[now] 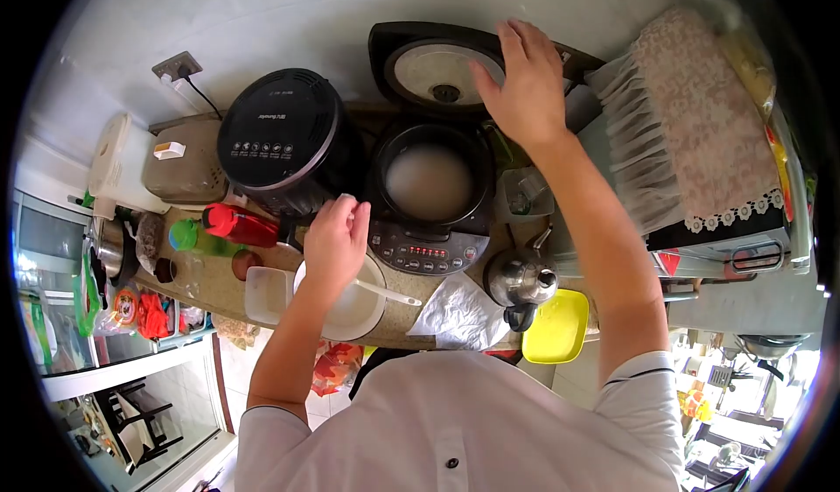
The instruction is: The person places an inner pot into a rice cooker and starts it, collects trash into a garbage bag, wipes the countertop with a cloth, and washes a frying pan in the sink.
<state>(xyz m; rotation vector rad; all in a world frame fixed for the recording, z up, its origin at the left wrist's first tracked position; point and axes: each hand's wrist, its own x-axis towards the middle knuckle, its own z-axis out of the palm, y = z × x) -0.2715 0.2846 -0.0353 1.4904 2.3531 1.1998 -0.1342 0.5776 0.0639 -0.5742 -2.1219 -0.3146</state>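
An open black rice cooker (429, 249) stands in the middle of the counter, its inner pot holding cloudy, whitish liquid (429, 182). Its raised lid (411, 65) leans back toward the wall. My right hand (527, 85) is at the right side of that lid, fingers extended and somewhat apart. Left of the cooker's front panel, my left hand (336, 240) has its fingers curled together; whatever may be inside them is hidden. Below it sits a white bowl (366, 317), partly covered by my forearm, with a white spoon (389, 293) across it.
A black air fryer (280, 129) stands left of the cooker, near red (243, 223) and green (197, 236) bottles. To the right are a steel kettle (516, 278), a yellow tray (556, 326), a crumpled white sheet (459, 311) and a cloth-covered appliance (700, 125). A clear container (267, 295) is front left.
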